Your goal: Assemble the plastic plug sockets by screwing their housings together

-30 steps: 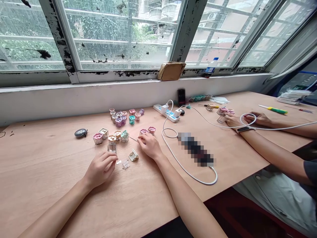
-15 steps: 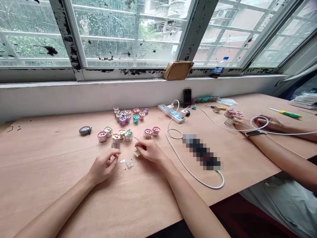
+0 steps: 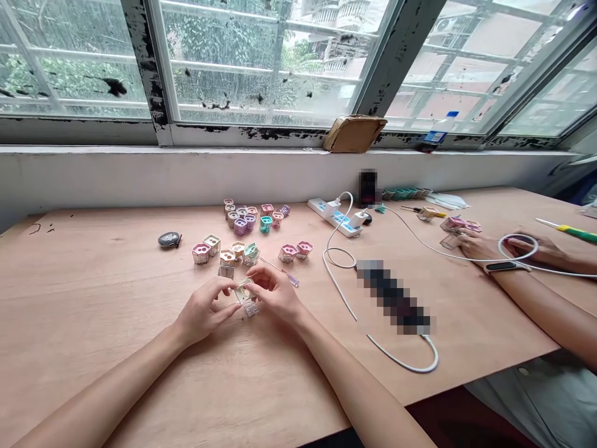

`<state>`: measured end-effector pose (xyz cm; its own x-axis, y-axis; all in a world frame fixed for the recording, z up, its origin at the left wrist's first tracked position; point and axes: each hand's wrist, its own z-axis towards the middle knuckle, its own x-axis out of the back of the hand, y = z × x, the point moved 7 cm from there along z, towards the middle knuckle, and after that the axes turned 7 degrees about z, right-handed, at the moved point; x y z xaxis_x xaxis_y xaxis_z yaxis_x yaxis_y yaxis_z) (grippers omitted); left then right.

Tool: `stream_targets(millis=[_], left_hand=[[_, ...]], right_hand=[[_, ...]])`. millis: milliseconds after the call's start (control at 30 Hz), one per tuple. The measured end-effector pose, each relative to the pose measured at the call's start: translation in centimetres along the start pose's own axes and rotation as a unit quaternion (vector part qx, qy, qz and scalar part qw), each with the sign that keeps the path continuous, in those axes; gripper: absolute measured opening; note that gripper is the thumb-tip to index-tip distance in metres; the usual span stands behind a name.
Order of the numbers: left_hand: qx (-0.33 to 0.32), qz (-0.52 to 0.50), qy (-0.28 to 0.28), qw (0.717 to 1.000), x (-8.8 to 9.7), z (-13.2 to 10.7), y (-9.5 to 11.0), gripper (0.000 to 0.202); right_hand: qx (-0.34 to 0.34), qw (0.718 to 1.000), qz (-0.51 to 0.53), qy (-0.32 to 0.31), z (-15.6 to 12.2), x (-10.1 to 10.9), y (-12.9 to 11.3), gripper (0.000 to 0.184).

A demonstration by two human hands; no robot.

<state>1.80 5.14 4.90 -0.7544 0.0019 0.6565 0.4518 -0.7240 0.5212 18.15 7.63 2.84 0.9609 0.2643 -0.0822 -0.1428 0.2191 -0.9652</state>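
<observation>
From far off, I see both bare hands meet over a small pale piece (image 3: 244,290), midway across the wooden table (image 3: 116,298). My right hand (image 3: 276,294) pinches its right side between thumb and fingers. My left hand (image 3: 204,310) has thumb and fingers parted, tips at its left edge; whether they grip, I cannot tell. A clear part (image 3: 250,308) shows just on the near side of it. On the far side my room is tight: a clear box (image 3: 226,272) near the left fingertips, coloured containers (image 3: 237,250) beyond it, and a thin screwdriver (image 3: 291,279) lying just beyond the right hand. Leftward I have a broad stretch of wood, and more between the forearms. To the right, the white cable (image 3: 423,371) loops by a blurred dark object (image 3: 392,298), and the table's near edge slants under my right forearm. A co-worker's hands (image 3: 476,245) are well apart, far right
</observation>
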Motion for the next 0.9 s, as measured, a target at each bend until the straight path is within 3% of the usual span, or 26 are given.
stream_targets(millis=[133, 333, 600, 767, 900], left_hand=[[0.009, -0.004, 0.005, 1.000, 0.1, 0.0, -0.3, 0.023], [0.015, -0.036, -0.011, 0.999, -0.1, -0.2, -0.2, 0.018], [0.045, -0.042, 0.026, 0.998, 0.1, -0.1, -0.6, 0.018], [0.056, -0.061, -0.010, 0.997, -0.4, -0.1, -0.6, 0.016], [0.052, -0.077, -0.016, 0.996, -0.4, -0.1, -0.6, 0.013]], right_hand=[[0.003, 1.000, 0.001, -0.014, 0.0, 0.2, -0.2, 0.037], [0.038, 0.995, -0.096, -0.010, -0.1, 0.4, -0.9, 0.023], [0.097, 0.986, -0.125, -0.043, -0.3, -0.3, -2.2, 0.018], [0.142, 0.980, -0.110, -0.089, -0.5, -1.3, -3.1, 0.016], [0.145, 0.977, -0.127, -0.091, -0.5, -1.4, -3.1, 0.013]])
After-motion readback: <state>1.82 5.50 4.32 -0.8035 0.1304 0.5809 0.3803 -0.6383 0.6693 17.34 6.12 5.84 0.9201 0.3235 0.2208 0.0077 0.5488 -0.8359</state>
